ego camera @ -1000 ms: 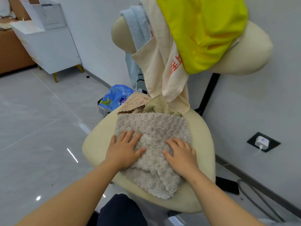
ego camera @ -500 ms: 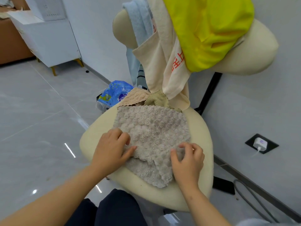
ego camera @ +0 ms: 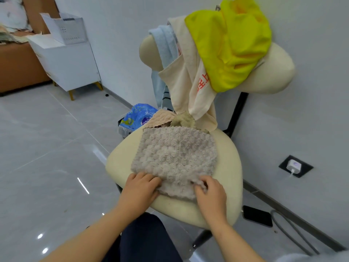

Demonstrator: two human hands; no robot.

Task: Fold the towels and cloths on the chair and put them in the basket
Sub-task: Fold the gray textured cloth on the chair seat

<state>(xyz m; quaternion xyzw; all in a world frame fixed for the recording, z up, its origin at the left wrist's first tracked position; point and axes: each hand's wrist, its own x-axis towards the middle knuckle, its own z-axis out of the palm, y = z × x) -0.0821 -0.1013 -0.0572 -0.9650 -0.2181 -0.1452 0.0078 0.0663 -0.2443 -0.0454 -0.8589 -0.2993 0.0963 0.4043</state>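
Two corners of the grey bobbled cloth (ego camera: 175,157) are in our hands, both on its near edge. Our left grip (ego camera: 140,188) has its fingers curled round the near-left corner. Our right grip (ego camera: 209,191) pinches the near-right corner, where the pile bunches a little under the fingers. Neither holds anything else.

The cloth lies spread on the chair seat (ego camera: 229,167) and is roughly square, so we read no real long axis in it. The held edge runs left to right between our hands, close to the front rim of the seat.

What the next move turns on, as we judge it, is that the whole body of the cloth lies away from us, beyond the grips and toward the backrest. A fold would carry the near edge up and forward over that body to meet the far edge. That far edge touches a pink cloth (ego camera: 162,119) and an olive cloth (ego camera: 184,120) bunched at the back of the seat. Each hand is at its own corner and equally near, so we expect them to travel together.

A cream printed towel (ego camera: 190,78), a light blue towel (ego camera: 166,48) and a yellow cloth (ego camera: 232,44) hang over the backrest, not yet folded. We cannot pick out the basket with certainty.
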